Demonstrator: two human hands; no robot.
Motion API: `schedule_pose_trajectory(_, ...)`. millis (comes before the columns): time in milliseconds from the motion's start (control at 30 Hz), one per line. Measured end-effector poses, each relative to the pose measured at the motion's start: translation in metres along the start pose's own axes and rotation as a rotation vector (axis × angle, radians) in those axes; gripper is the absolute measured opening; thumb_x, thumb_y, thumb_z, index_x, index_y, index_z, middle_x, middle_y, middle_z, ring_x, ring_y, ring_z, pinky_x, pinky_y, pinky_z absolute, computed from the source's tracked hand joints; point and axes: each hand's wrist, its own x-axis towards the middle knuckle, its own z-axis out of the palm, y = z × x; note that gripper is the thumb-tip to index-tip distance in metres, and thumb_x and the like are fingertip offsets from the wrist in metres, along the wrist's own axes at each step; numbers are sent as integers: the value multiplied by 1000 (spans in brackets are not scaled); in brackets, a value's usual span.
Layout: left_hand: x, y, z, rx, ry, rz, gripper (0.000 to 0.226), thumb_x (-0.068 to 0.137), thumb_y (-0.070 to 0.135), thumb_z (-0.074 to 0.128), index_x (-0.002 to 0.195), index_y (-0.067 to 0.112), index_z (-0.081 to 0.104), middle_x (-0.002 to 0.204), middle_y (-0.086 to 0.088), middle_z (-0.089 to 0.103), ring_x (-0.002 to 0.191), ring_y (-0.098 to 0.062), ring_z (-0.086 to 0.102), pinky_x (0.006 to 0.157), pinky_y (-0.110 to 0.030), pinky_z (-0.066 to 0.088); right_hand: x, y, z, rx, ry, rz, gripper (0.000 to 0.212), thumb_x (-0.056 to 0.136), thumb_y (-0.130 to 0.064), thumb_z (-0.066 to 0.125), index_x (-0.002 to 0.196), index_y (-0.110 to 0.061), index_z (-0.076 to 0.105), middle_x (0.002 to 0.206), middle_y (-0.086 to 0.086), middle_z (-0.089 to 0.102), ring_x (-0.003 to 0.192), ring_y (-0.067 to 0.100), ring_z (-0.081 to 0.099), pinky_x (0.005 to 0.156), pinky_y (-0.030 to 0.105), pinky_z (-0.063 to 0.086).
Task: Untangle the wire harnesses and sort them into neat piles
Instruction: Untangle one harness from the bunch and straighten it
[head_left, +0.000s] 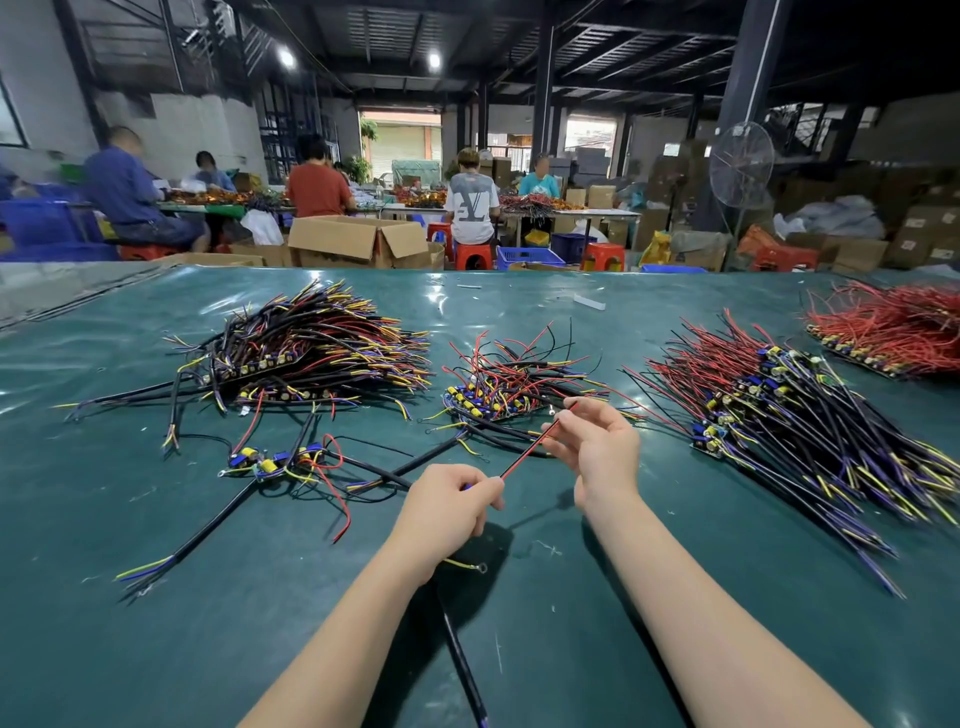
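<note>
Between my two hands a red wire (524, 453) of one harness is stretched taut above the green table (519, 613). My left hand (447, 506) grips the harness body; its black cable (465, 660) and a yellow lead hang below. My right hand (597, 441) pinches the red wire's far end. Just beyond my hands lies a small tangled heap (514, 384). A few loose harnesses (280, 462) lie to the left. A sorted pile (311, 348) sits far left and another long pile (789, 405) at the right.
A pile of red-wired harnesses (893, 332) lies at the far right corner. Small white scraps (589, 301) lie near the table's far edge. Beyond it are cardboard boxes (358, 241), stools, a standing fan (740, 166) and several seated people at other tables.
</note>
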Motion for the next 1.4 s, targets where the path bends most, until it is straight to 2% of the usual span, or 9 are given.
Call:
schedule_pose_trajectory(267, -4, 4, -2, -55, -184, 32, 20, 88, 20, 54, 70, 19, 62, 35, 8, 41, 31, -3, 32, 35, -9, 23, 5, -7, -5, 1, 76, 74, 24, 86, 6, 49, 67, -8, 54, 44, -1, 52, 34, 8, 56, 29, 9, 15)
schedule_pose_trajectory(467, -5, 12, -1, -232, -332, -8, 27, 60, 22, 38, 67, 21, 64, 42, 5, 47, 35, -6, 28, 36, -13, 17, 10, -6, -10, 60, 191, 218, 23, 81, 6, 47, 61, -5, 51, 33, -2, 50, 27, 6, 50, 27, 10, 12)
schedule_pose_trajectory(567, -8, 11, 1, -221, -352, 19, 23, 68, 23, 43, 63, 23, 65, 41, 5, 47, 35, -6, 28, 37, -14, 17, 10, -2, -14, 24, 163, 295, 22, 82, 3, 48, 62, -6, 51, 35, -1, 53, 27, 5, 48, 26, 11, 12)
schedule_pose_trajectory(733, -2, 6, -3, -282, -100, -15, 31, 89, 3, 42, 68, 14, 62, 37, 5, 47, 30, -5, 29, 33, -12, 19, 4, 1, -8, -67, -10, 359, 15, 88, -9, 56, 74, -9, 58, 61, 4, 63, 40, 3, 60, 32, 10, 36)
schedule_pose_trajectory(800, 1, 5, -5, -326, 17, -18, 31, 90, 0, 41, 68, 11, 60, 36, 4, 47, 29, -3, 29, 32, -10, 20, -4, 6, 0, 3, -73, 415, 14, 89, -8, 56, 75, -6, 57, 55, 5, 65, 40, 6, 60, 37, 13, 45)
schedule_pose_trajectory(900, 4, 2, -6, -344, 132, -1, 31, 88, -3, 42, 66, 9, 61, 35, 5, 47, 28, -1, 30, 32, -9, 22, -16, 12, 14, 41, -172, 455, 14, 88, -3, 57, 74, -3, 57, 47, 2, 63, 40, 8, 60, 41, 15, 48)
schedule_pose_trajectory(1033, 8, -3, -4, -240, 188, 37, 33, 87, 1, 47, 59, 13, 60, 37, 6, 49, 31, -2, 32, 35, -12, 24, -32, 19, 26, -235, -354, 308, 11, 85, 1, 59, 75, -5, 61, 55, 1, 61, 48, 10, 57, 49, 19, 48)
schedule_pose_trajectory(1233, 11, -7, 1, -48, 202, 48, 36, 87, 12, 51, 54, 18, 61, 40, 6, 54, 38, -7, 40, 48, -23, 31, -40, 21, 30, -284, -291, 187, 19, 81, 13, 55, 72, -3, 60, 64, 7, 54, 48, 10, 52, 45, 16, 44)
schedule_pose_trajectory(1400, 11, -4, 3, 81, 167, 39, 27, 83, 9, 51, 58, 17, 59, 40, 9, 56, 34, 1, 43, 43, -12, 33, -36, 22, 29, -259, -215, 151, 27, 79, 19, 52, 68, -5, 57, 62, 7, 50, 55, 16, 47, 41, 15, 45)
